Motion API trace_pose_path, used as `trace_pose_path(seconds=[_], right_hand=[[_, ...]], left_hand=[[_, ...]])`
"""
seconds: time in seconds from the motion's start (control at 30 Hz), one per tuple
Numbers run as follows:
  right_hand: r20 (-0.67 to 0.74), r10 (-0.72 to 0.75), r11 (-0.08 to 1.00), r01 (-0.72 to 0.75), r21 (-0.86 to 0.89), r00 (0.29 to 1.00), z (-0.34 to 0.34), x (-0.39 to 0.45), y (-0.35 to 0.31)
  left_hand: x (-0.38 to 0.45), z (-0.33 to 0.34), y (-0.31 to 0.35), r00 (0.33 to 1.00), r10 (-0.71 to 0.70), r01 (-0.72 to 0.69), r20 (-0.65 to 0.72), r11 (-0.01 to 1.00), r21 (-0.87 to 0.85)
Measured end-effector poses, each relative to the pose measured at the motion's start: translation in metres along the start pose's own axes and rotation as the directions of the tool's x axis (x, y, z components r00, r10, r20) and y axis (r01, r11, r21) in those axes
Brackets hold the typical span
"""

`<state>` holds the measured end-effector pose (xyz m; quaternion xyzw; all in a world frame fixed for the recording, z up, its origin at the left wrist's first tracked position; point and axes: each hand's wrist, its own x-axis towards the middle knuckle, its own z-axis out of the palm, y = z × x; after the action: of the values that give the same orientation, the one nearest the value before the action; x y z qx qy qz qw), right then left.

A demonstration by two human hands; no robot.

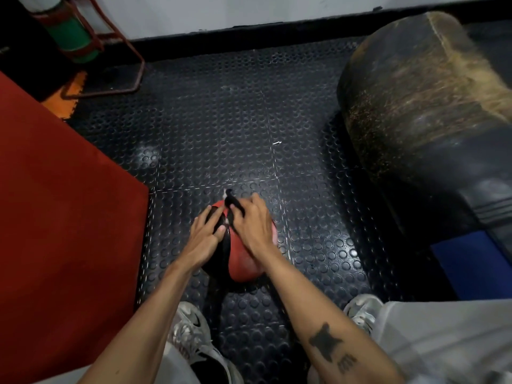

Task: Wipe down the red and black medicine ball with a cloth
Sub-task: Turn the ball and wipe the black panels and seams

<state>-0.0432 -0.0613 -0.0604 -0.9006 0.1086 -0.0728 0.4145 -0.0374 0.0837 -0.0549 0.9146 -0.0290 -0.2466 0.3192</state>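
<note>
Just one medicine ball [243,261], one cloth [234,207] gripped by right hand [255,225], left hand [206,234] flat on ball.

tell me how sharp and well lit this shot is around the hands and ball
Head view: dim overall, with soft glare patches on the studded floor mat. The right hand and the dark cloth it grips are motion-smeared; the left hand resting on the medicine ball looks sharper. The punching bag is streaked with blur, and wide-angle distortion bends the frame edges.
</note>
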Motion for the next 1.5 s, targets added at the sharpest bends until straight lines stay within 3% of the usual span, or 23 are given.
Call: trace_pose_path(seconds=[0.1,0.17,0.27,0.33,0.4,0.53,0.6,0.67,0.8,0.9,1.0,1.13,1.23,1.37,1.43,1.5], right_hand=[[-0.031,0.176,0.980,-0.173,0.098,0.984,-0.005,0.011,0.021],[-0.141,0.271,0.955,-0.248,0.162,0.952,-0.003,-0.018,0.026],[-0.254,0.254,0.959,-0.209,0.193,0.933,0.009,-0.083,0.019],[-0.243,0.186,0.977,-0.152,0.152,0.952,0.013,-0.085,0.023],[-0.208,0.207,0.972,-0.177,0.155,0.956,0.008,-0.052,0.028],[-0.081,0.329,0.934,-0.311,0.173,0.941,0.001,0.009,0.034],[-0.061,0.369,0.919,-0.353,0.177,0.928,-0.002,0.030,0.036],[-0.091,0.325,0.938,-0.309,0.160,0.941,0.000,0.029,0.038],[-0.171,0.072,0.990,-0.051,0.129,0.983,0.019,-0.047,0.030],[-0.215,0.076,0.995,-0.061,0.078,0.974,0.018,-0.016,0.018],[-0.110,0.167,0.986,-0.168,0.001,0.980,0.003,0.039,0.000],[-0.213,0.075,0.997,-0.072,0.020,0.974,0.026,-0.021,-0.002],[-0.187,0.020,1.000,-0.019,0.009,0.982,0.029,-0.034,0.008],[-0.128,0.044,0.999,-0.042,0.015,0.991,0.018,0.012,0.006],[-0.091,0.120,0.991,-0.113,0.077,0.989,0.013,0.022,0.009],[-0.091,0.174,0.982,-0.166,0.092,0.981,0.004,0.021,0.018]], left_hand=[[0.004,-0.002,0.003,1.000,-0.031,0.031,0.007,0.999,-0.039],[0.010,-0.005,0.005,0.999,-0.031,0.032,0.015,0.997,-0.066],[0.015,-0.013,0.002,1.000,0.011,-0.011,0.014,0.999,-0.038],[0.015,-0.018,0.003,0.999,0.028,-0.029,0.033,0.999,0.034],[0.016,-0.021,0.007,0.999,0.029,-0.031,0.024,0.998,0.059],[-0.001,0.000,0.005,0.965,0.097,-0.083,-0.246,0.994,0.065],[-0.008,0.013,0.006,0.957,0.084,-0.071,-0.277,0.996,0.055],[0.002,0.012,0.009,0.970,0.040,-0.026,-0.239,0.998,0.058],[0.035,-0.005,0.015,0.992,-0.024,0.041,-0.121,0.989,0.139],[0.038,0.004,0.011,0.992,-0.006,0.014,-0.127,0.998,0.059],[0.035,0.011,0.015,0.988,-0.055,0.054,-0.144,0.998,-0.013],[0.039,0.001,0.016,0.984,-0.124,0.117,-0.126,0.991,-0.065],[0.028,0.000,0.003,0.980,-0.115,0.101,-0.162,0.990,-0.096],[0.008,0.019,0.022,0.924,-0.300,0.257,-0.238,0.947,-0.195],[-0.013,0.038,0.035,0.888,-0.315,0.291,-0.334,0.949,-0.121],[-0.031,0.049,0.041,0.861,-0.240,0.248,-0.448,0.968,-0.043]])
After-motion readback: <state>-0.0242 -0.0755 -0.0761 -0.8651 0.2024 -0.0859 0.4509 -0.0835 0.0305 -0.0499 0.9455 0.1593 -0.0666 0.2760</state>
